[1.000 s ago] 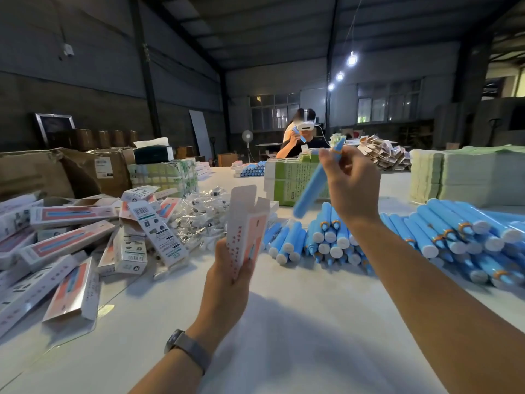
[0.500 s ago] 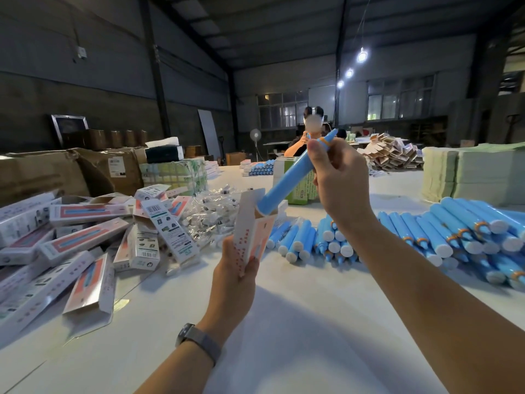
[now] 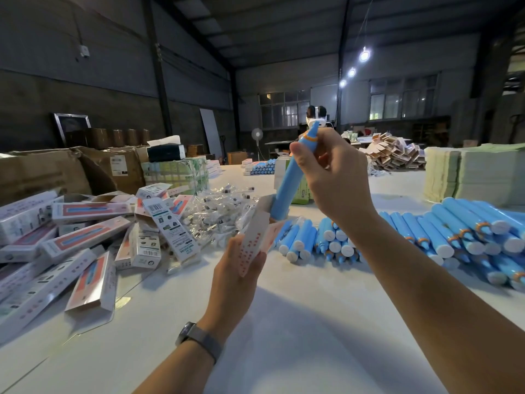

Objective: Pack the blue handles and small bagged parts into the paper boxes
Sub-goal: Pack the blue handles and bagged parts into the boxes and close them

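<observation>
Head view: handle (image 3: 289, 177) between both hands.

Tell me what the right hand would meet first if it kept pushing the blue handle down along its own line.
The right hand would most likely meet the open top of the paper box held by the left hand; the blue handle already enters it.

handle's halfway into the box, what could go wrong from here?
1. The paper box is held only by the left hand near its lower end; the open flaps could buckle as the blue handle slides in.
2. The right hand grips the handle near its top, so the tilted handle may jam at the mouth.
3. The bagged parts lie on the table; this box may get closed without one.
</observation>
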The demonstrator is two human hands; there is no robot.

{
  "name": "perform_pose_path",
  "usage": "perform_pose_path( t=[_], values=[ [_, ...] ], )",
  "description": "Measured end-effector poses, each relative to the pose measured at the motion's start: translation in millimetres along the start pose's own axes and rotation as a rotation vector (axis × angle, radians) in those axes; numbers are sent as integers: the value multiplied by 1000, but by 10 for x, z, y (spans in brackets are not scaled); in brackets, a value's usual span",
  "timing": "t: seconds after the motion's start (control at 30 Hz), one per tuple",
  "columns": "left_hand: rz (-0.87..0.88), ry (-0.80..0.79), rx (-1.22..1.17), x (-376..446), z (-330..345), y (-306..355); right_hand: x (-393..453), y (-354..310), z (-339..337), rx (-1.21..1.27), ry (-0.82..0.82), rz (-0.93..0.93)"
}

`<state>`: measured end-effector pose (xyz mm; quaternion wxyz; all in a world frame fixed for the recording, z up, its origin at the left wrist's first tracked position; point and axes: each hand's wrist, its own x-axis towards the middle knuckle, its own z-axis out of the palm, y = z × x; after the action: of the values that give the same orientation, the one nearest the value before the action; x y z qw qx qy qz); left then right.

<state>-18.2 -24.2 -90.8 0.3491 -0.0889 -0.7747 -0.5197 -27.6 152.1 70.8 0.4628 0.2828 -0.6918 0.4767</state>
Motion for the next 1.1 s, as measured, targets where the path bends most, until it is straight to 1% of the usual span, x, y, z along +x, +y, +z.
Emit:
perform_pose_path(
  t=[0.17,0.27,0.37,0.47,0.5,0.57,0.63,0.73,0.8,0.87,0.97,1.07,1.1],
  values=[
    [-46,-55,-131,-10,-11,-20,12,23,-20,69,-41,55],
    [-1,-137,-71,-16,-23,-1,27,46,-78,13,-90,15],
    [-10,-194,-22,-19,-40,31,3,20,-92,-14,-70,-49],
    [-62,-162,-77,-6,-61,47,-30,-6,-51,4,-15,-69],
    [-67,-143,-90,-7,-65,55,-37,-9,-34,37,-19,-34],
    [-53,-96,-77,-4,-73,68,-38,7,-20,167,-38,96],
    [-9,-40,13,17,-77,71,-43,73,-31,267,-53,207],
    [-27,18,47,41,-85,54,-91,170,-29,208,-146,240],
    [-35,20,59,48,-94,46,-111,196,-28,228,-156,268],
    [-25,2,106,50,-93,61,-79,204,-49,269,-108,299],
    [-9,-37,144,46,-77,122,-36,175,-81,261,-71,284],
    [-26,-50,108,33,-66,164,-49,140,-53,383,-57,299],
    [-31,-50,84,28,-71,169,-50,127,-37,374,-36,294]
  ],
)
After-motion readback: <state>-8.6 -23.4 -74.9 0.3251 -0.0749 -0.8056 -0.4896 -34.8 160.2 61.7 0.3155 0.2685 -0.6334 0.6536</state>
